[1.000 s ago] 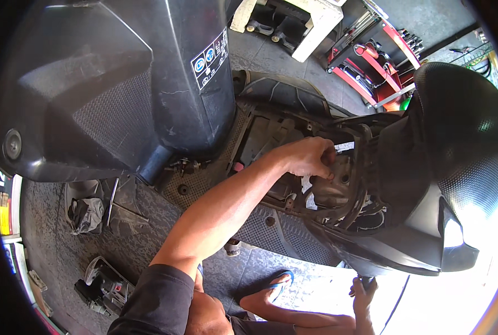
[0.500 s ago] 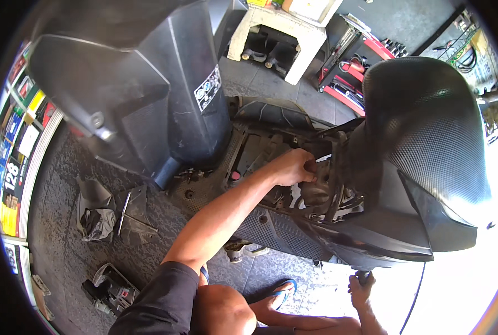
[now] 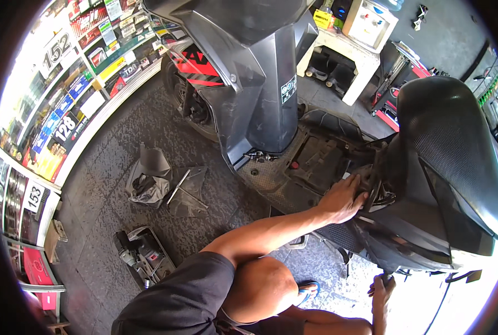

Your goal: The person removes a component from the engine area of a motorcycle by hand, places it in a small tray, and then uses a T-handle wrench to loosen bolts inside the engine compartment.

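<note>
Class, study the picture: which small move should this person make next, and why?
Probably lift the left hand slightly: it covers part of the edge of the open bay on the scooter, ahead of the seat, hiding whatever lies beneath.

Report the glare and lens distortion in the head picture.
Head view: floor at lower right blown out white, near the right hand; head view: bright sheen on the seat's rear; head view: shelf edge bowed along the left rim, picture corners black.
</note>
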`<control>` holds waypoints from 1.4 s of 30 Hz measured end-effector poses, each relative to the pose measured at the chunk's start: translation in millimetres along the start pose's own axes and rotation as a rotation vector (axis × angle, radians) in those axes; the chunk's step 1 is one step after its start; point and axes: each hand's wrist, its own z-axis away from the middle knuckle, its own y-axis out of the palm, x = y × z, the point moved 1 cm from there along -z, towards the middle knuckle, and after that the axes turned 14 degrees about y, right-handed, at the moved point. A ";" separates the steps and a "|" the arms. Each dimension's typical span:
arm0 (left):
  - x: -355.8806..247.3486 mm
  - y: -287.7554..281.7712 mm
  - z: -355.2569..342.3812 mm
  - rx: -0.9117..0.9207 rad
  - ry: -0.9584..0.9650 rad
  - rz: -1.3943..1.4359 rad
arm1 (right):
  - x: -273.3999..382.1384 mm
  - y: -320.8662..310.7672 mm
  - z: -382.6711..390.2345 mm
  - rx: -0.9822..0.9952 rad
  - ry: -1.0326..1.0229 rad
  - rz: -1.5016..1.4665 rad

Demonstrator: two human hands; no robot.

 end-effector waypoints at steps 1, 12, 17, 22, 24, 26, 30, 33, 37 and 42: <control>1.0 2.6 -0.5 0.002 0.003 -0.007 | 0.9 -1.2 -0.4 0.025 -0.005 -0.013; -3.1 -3.7 5.6 0.027 0.016 -0.116 | 25.9 -6.8 23.2 -0.283 -0.358 0.508; 5.4 -2.3 -5.1 -0.027 0.014 0.087 | 92.8 26.9 80.9 -0.252 -0.345 0.463; 51.4 13.9 -0.9 -0.065 -0.095 0.409 | 164.3 109.3 95.5 -0.030 -0.846 0.729; 65.2 21.3 -5.0 -0.177 -0.044 0.571 | 166.8 135.9 67.8 0.001 -1.048 0.841; 80.4 24.2 -8.9 -0.228 -0.086 0.775 | 170.4 167.5 49.7 -0.004 -1.133 0.912; 81.7 25.9 -23.8 -0.215 -0.228 1.140 | 174.7 208.8 4.5 -0.162 -1.050 1.288; 74.8 17.5 -25.7 -0.174 -0.193 0.923 | 189.6 221.6 1.5 -0.337 -0.847 1.577; 90.3 13.0 -18.9 -0.157 -0.190 0.869 | 179.4 243.1 -9.1 -0.351 -0.838 1.496; 68.6 0.4 -14.0 -0.100 -0.262 0.877 | 203.3 236.9 6.4 -0.230 -0.657 1.665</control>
